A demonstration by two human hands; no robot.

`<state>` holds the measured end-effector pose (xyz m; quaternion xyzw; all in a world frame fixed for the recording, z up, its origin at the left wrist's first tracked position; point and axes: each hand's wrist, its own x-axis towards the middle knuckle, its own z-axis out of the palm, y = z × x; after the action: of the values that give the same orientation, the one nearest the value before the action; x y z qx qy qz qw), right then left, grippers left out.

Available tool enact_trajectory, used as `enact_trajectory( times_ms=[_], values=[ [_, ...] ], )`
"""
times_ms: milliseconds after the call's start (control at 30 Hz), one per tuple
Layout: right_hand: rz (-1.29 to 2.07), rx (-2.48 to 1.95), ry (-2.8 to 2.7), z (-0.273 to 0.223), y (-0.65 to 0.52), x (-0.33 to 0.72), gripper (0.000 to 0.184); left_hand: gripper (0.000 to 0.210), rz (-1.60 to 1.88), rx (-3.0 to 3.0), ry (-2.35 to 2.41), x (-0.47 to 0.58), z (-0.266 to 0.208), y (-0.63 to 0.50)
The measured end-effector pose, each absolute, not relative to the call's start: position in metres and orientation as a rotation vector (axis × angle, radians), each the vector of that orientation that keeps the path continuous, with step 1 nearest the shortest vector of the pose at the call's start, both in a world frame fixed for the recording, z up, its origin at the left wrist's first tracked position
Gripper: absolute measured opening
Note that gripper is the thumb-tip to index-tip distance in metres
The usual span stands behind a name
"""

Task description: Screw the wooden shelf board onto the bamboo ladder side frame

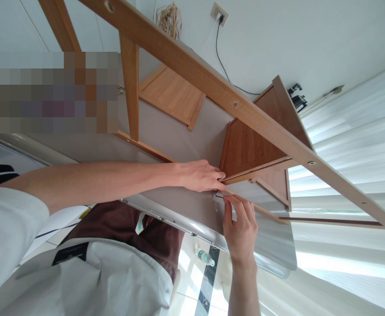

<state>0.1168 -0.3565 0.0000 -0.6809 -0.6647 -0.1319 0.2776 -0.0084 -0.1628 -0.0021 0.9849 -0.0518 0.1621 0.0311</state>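
A small L-shaped hex key (219,195) is pinched between the thumb and fingers of my right hand (243,221). Its other end meets the thin lower wooden rail (268,212), close to my left fingertips. My left hand (200,175) reaches across the table, its fingers closed around the corner where a brown wooden panel (253,142) joins that rail. The screw itself is hidden by the fingers. A long wooden bar (179,60) with drilled holes crosses above both hands as part of the same frame.
The grey table (192,140) carries another loose wooden panel (174,94). Behind are a wall socket (219,14) with plugged-in cables and a bundle of dried stalks (169,22). White curtains (353,175) hang at right. A plastic bottle (204,256) lies on the floor.
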Motion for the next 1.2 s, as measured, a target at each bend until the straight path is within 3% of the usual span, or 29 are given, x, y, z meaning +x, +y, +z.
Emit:
enact_trajectory(
  times_ms=[900,1200],
  values=[
    [-0.352,-1.789,-1.741,-0.007,-0.3577,0.1169,0.026,0.023,0.474,3.035,-0.162,-0.0082,-0.0026,-0.1627],
    [-0.243,-1.844,-1.588,-0.0058,-0.3569,0.112,0.016,0.022,0.543,3.016,-0.178,-0.0083,-0.0033,-0.1622]
  ],
)
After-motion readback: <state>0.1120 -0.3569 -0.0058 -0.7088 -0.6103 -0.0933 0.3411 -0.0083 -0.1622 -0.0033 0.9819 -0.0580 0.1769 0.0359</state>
